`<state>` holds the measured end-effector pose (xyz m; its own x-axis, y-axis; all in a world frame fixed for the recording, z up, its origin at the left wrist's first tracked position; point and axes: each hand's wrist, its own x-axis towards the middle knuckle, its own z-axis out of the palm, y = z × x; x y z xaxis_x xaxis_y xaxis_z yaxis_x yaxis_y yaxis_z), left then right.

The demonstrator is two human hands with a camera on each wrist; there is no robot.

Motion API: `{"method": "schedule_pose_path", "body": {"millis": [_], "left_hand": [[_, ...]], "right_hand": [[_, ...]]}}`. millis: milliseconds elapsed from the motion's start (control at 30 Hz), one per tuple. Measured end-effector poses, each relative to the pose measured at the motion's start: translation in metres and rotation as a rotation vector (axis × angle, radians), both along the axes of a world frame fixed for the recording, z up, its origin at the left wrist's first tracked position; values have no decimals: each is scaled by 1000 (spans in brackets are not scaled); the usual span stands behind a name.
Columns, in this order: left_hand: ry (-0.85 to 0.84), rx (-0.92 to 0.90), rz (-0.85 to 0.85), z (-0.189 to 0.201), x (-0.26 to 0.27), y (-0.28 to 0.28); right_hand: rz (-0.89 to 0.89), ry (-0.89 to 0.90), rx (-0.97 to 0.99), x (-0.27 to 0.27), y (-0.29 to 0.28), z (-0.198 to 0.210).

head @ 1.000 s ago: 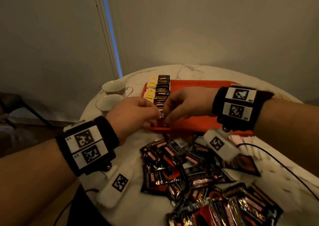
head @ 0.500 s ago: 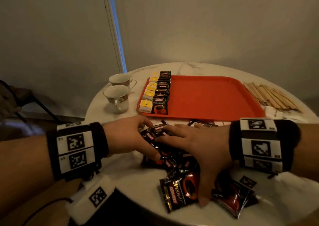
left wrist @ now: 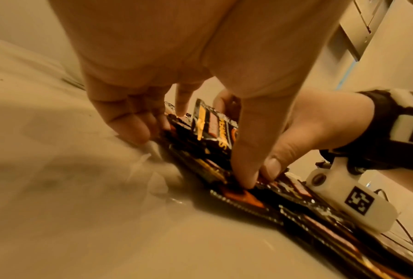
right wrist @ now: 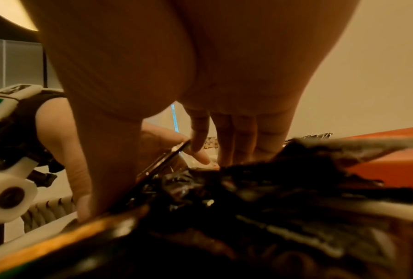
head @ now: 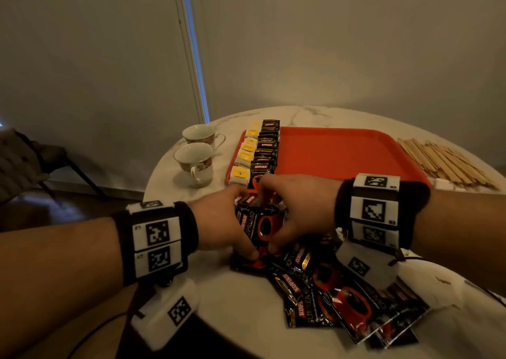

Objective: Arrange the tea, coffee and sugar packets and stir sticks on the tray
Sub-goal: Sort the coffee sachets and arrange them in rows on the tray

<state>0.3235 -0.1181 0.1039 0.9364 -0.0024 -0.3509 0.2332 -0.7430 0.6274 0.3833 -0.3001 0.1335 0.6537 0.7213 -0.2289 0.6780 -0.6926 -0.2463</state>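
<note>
We log tray (head: pixel 339 156) partly filled: tea packets (head: pixel 244 156) and coffee row (head: pixel 266 150) along left edge, rest bare red plastic.
Stir sticks (head: pixel 449 164), pale wood, off tray at right.
We note left hand (head: pixel 219 227) and right hand (head: pixel 298 213) both pinching one glossy, crinkly foil coffee packet (head: pixel 257 224) above loose pile (head: pixel 342 298) on near marble table (head: pixel 246 317).
Sugar: we cannot tell.

Counts, table and tray

2 teacups (head: pixel 195 164); 1 red tray (head: pixel 336 156); on it 1 row of yellow tea packets (head: pixel 245 156), approx 5–6 visible, plus 1 row of black Kopiko coffee packets (head: pixel 267 150), approx 6–7, overlap blocks exact no. Loose coffee packet pile (head: pixel 328 290): uncountable, 10+. Wooden stir sticks (head: pixel 443 164): 1 bundle, too many to count. 2 hands.
</note>
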Motion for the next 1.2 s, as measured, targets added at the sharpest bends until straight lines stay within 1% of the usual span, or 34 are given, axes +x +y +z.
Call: {"method": "schedule_pose_path", "body": {"millis": [133,233,300,367,433,533,667,733,867,967,1067,1133,1200], "left_hand": [[38,5,28,-2,7,6],[63,-15,-8,4,3,7],[78,-3,-52,6,2,6],[80,47,-91,5,3,3],[66,106,-104,2,6,1],[40,160,-73,3,6,0],[26,111,-83,3,0,-2],[17,116,-90,1,-3,-6],[-9,129,11,-2,2,-9],[10,4,103,2,7,-6],[39,-191,198,12,9,-5],[99,-354,256,14,8,-5],[112,-464,302,11,8,-6]], "right_hand": [[-1,-73,-8,1,-1,1],[22,-65,12,-6,-7,7],[90,-42,-68,-11,-9,9],[141,-22,-203,-14,-8,6],[165,-37,-278,-14,-4,1],[157,-66,-232,-10,2,0],[136,-101,-158,-4,8,-1],[131,-109,-136,-2,10,-4],[125,-122,-80,-1,11,-7],[107,-126,-48,1,9,-7],[79,-124,3,5,6,-6],[61,-122,41,7,6,-6],[53,-113,56,8,6,-7]]}}
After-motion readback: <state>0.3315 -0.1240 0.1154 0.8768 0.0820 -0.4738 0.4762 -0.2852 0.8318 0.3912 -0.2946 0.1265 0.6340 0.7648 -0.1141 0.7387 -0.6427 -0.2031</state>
